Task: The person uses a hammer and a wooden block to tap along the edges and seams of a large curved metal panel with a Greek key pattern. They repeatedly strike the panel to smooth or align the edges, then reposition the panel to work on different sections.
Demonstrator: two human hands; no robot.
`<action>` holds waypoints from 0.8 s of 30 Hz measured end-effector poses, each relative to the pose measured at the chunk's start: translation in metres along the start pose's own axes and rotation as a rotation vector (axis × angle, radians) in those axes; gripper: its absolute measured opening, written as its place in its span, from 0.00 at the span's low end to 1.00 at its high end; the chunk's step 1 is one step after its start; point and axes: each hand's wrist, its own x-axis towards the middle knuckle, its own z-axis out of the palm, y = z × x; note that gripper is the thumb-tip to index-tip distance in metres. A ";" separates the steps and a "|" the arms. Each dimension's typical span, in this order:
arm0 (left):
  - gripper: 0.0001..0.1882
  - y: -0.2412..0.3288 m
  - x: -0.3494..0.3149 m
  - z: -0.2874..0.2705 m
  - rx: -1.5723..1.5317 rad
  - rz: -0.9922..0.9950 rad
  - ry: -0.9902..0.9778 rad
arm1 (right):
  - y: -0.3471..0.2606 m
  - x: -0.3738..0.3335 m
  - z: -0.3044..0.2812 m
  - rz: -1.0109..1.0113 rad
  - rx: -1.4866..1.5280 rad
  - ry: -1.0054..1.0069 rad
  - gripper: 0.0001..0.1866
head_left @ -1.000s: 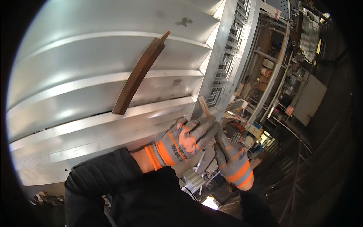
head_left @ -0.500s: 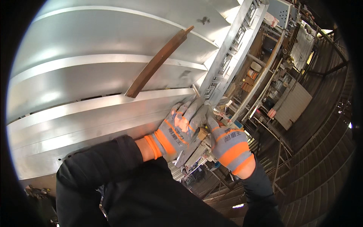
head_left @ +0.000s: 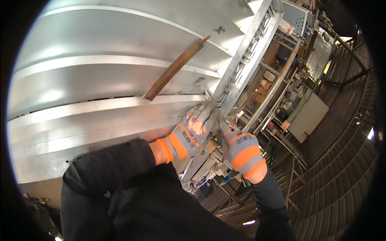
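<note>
Two gloved hands are working at the edge of a big ribbed metal panel (head_left: 100, 108). My left hand (head_left: 192, 134) is pressing against the panel's lower rib beside a perforated steel frame (head_left: 237, 76), fingers curled around something I cannot make out. My right hand (head_left: 241, 149) is clenching just beside it, touching the left. One brown wooden strip (head_left: 177, 67) is lying slantwise across the panel above.

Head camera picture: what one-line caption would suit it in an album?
Two gloved hands, left hand and right hand, meet at the edge of a ribbed metal panel.
</note>
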 end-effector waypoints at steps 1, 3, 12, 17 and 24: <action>0.36 -0.001 -0.001 0.003 -0.037 0.023 0.075 | 0.000 0.000 0.001 0.018 -0.004 -0.064 0.34; 0.37 -0.004 -0.003 0.009 -0.092 0.076 0.264 | -0.001 -0.001 0.003 -0.015 -0.076 -0.012 0.34; 0.47 -0.009 0.003 0.011 0.171 0.233 0.271 | -0.005 -0.006 0.002 0.055 -0.042 -0.075 0.37; 0.34 -0.008 0.005 0.033 0.196 0.057 0.040 | -0.004 -0.002 0.011 0.094 0.041 -0.120 0.39; 0.42 -0.017 0.005 0.038 -0.083 0.194 0.427 | -0.001 -0.003 0.018 0.028 0.069 0.088 0.28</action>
